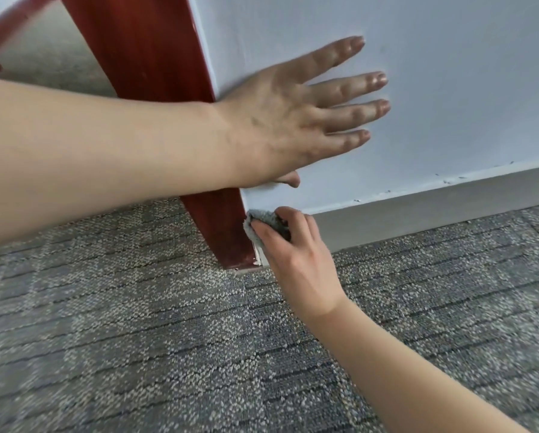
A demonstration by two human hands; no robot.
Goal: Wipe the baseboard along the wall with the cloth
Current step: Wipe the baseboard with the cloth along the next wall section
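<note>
**Hands at a wall corner, wiping low trim**

Grey speckled carpet floor fills the lower view and meets a pale blue-white painted wall. Along the wall's foot runs a plain white baseboard, its far end cut off by the right edge of the view. At its left end it meets a glossy reddish-brown wooden door frame, whose top is out of view.

Most of the small grey cloth is hidden under fingers; only a crumpled part shows. It sits at the corner where baseboard meets door frame. The right hand is curled around it, fingertips pressing it against the baseboard's end. The left hand holds nothing: its fingers are spread wide and flat on the wall above, and its thumb is mostly hidden beneath the palm. Slight blur softens both forearms.
</note>
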